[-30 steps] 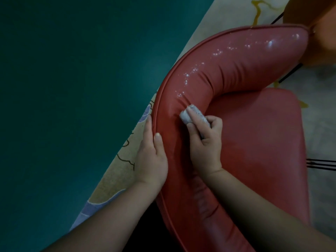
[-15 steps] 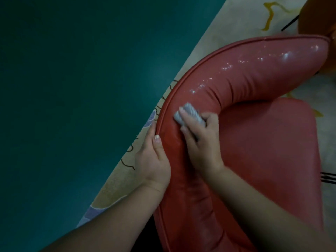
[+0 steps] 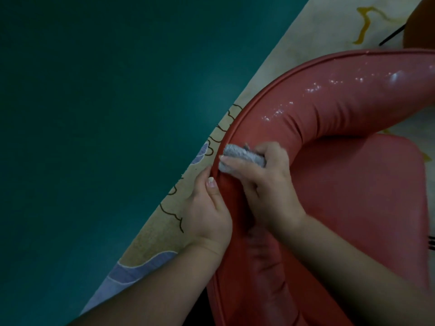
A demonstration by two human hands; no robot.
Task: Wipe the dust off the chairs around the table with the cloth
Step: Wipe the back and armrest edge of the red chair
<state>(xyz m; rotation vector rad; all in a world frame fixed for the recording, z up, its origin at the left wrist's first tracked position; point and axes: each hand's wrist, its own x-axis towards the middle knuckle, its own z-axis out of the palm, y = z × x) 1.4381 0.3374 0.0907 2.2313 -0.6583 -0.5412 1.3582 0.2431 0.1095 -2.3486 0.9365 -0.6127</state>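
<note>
Your two forearms enter from the bottom edge, both bare, with no sleeve showing anywhere along them. Your left hand point(image 3: 208, 215) wears no glove, ring or wristband, and its thumbnail is short with a pale, light-coloured finish. Your right hand point(image 3: 266, 187) is likewise bare, with no ring, watch or bracelet at the wrist. Both hands look rounded, with short fingers. The dim light blurs any finer detail.

Dim, murky picture; white glare speckles the chair point(image 3: 329, 102) backrest, corners fall dark, edges bend, detail soft.
</note>
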